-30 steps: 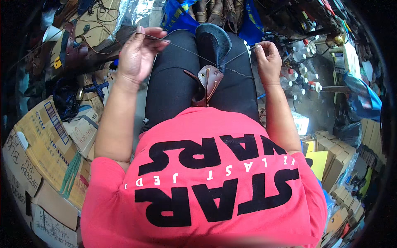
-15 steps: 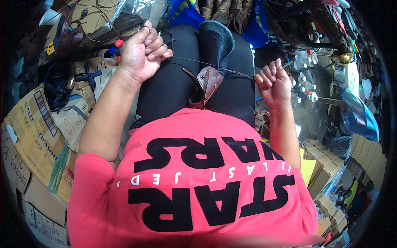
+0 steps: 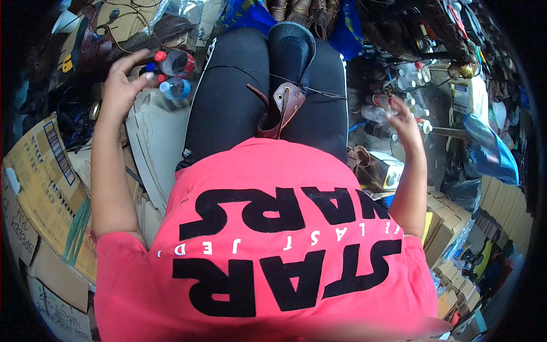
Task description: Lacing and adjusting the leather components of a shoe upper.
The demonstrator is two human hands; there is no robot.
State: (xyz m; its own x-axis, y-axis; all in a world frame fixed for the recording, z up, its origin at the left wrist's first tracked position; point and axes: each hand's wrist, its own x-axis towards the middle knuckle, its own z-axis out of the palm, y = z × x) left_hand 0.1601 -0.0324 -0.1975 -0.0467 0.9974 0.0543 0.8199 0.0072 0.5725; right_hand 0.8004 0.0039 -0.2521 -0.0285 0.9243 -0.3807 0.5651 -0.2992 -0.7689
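The brown leather shoe piece with a metal eyelet (image 3: 292,100) rests unheld between the black-trousered thighs (image 3: 228,114); parting the knees could drop it. The thin dark thread (image 3: 327,93) across them could tangle if slack. Right hand (image 3: 405,124): blurred, grip indeterminable. Left hand (image 3: 118,91): fingers wide; overreaching could knock the clear red-capped plastic bottle (image 3: 181,62).

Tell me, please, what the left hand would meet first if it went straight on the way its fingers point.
Probably the upper red-capped bottle, next in line from the left hand; depth is unclear, so it might pass above.
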